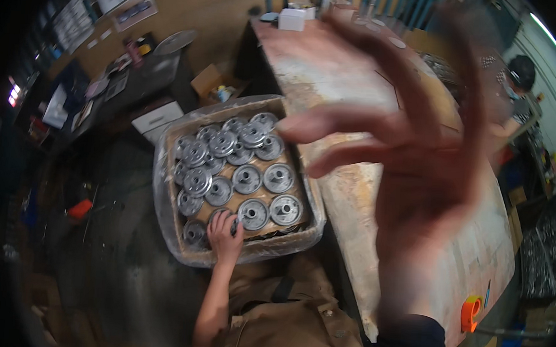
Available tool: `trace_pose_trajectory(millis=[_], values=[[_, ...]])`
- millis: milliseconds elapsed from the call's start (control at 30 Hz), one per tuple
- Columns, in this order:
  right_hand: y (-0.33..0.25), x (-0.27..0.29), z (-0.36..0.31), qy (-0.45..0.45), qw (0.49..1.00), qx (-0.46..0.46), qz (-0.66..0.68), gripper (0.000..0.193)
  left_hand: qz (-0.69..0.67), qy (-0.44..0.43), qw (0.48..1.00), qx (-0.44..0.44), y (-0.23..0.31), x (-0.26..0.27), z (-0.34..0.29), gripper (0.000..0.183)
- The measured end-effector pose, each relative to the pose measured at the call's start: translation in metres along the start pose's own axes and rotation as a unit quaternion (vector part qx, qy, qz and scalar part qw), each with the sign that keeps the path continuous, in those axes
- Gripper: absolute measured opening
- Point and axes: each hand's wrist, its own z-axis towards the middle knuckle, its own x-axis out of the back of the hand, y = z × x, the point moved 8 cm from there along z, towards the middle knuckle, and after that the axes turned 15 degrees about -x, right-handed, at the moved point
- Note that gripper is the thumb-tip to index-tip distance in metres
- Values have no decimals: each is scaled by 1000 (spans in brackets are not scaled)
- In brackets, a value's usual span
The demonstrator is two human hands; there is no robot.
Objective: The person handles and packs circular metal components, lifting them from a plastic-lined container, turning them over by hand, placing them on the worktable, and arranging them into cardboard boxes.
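A plastic-lined box (179, 249) stands before me, holding several round silver metal wheels (246, 179) with raised hubs, some stacked at the far left of it. My left hand (225, 234) reaches into the box's near side, its fingers curled over a metal wheel (234, 227) that they mostly cover. Close to the camera and blurred, my right hand (415, 144) is raised above the worktable with its fingers spread apart. Nothing is held in it.
The worn worktable (353, 208) runs along the box's right side. On it lie an orange tape dispenser (471, 314) and, at the far end, a white box (292, 20). A person (516, 87) is at the far right. A dark desk (149, 81) stands at the far left, near an open carton (210, 82).
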Motion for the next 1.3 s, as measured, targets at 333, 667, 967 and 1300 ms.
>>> trace_pose_trajectory(millis=[333,667,967,1300], values=[[-30,0,30,-38,997,6,-63,81,-2,13,1000,8,1,6,-2,24],[-21,-13,42,-127,987,-27,-100,78,-12,-12,999,42,-6,-1,-8,24],[-6,-21,49,-40,997,-36,-50,76,-3,14,1000,17,-2,3,-3,23],[291,-114,-122,51,933,-356,-18,46,-20,26,999,4,3,9,1,22]])
